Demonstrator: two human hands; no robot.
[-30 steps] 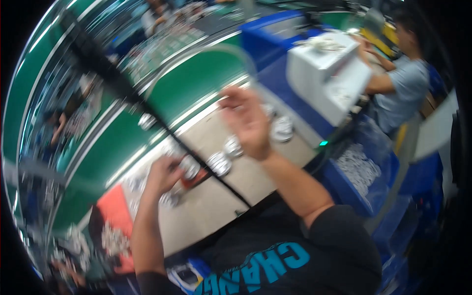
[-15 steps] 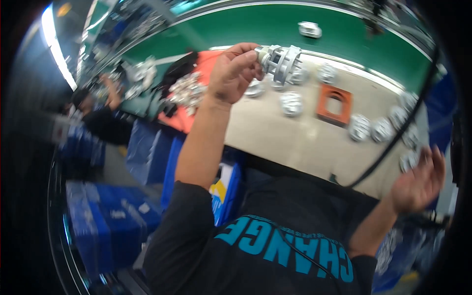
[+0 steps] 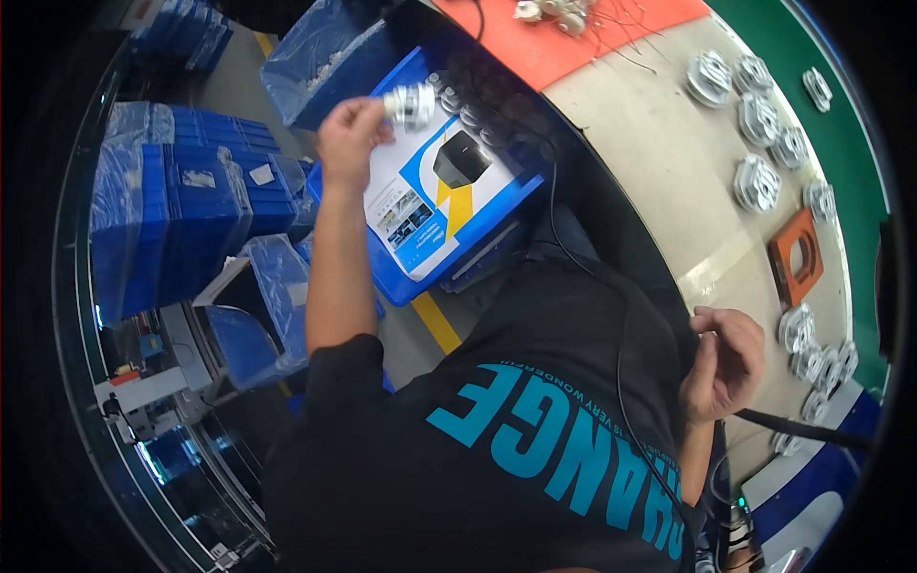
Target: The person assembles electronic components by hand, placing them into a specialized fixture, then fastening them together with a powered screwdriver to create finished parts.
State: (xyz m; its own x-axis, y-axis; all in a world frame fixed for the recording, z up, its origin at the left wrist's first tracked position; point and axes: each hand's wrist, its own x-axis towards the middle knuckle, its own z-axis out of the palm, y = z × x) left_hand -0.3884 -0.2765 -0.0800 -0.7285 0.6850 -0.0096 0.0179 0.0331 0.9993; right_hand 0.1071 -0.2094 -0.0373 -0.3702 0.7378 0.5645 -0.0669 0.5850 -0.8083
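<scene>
My left hand (image 3: 351,143) pinches a round silver-white part (image 3: 415,105) by its pale end, with thumb and fingers closed on it. Blur softens the part's details. It is over a blue bin (image 3: 392,277), above a printed sheet of white, blue and yellow (image 3: 420,222) lying inside. Several similar round parts (image 3: 470,116) sit along the bin's far side. My right hand (image 3: 726,365) is by the near edge of the worktable (image 3: 659,191), its fingers loosely curved and apart from the thumb, holding nothing visible.
On the worktable stand several silver-white round parts (image 3: 758,183) and an orange block with a rounded opening (image 3: 797,256). Wired pieces (image 3: 564,15) lie on an orange mat (image 3: 611,48). Stacked blue crates (image 3: 191,210) stand at left. A dark cable (image 3: 802,430) crosses the lower right.
My left hand has carried the part from above the table to over the blue bin. My right hand has come inward, nearer my body. The view has turned toward the left.
</scene>
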